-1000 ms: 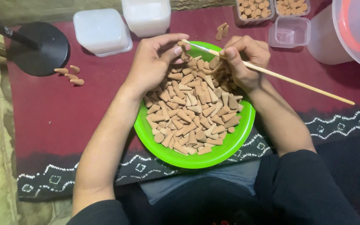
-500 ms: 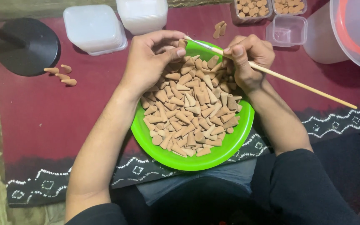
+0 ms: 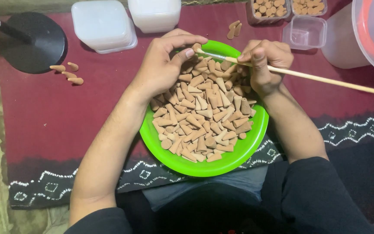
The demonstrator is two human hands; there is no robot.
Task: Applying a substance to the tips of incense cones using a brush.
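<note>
The left hand (image 3: 161, 71) pinches one small brown cone (image 3: 196, 47) at its fingertips, over the far rim of the green bowl (image 3: 204, 167); the right hand (image 3: 265, 65) is clenched round a thin stick (image 3: 325, 79), its tip meeting that cone; to do this well, I'd judge, hold the cone steady, keep the stick in line with the cone's axis, and press lightly so the cone doesn't crumble.

Counted: one bowl, heaped with cones (image 3: 204, 112), far too many to number; four loose cones (image 3: 68, 73) on the red cloth (image 3: 66, 121) at the left, two more (image 3: 234, 29) beyond the bowl; two white tubs (image 3: 104, 24); three small clear boxes (image 3: 304, 32), two filled, one empty; one black round base (image 3: 33, 41).
</note>
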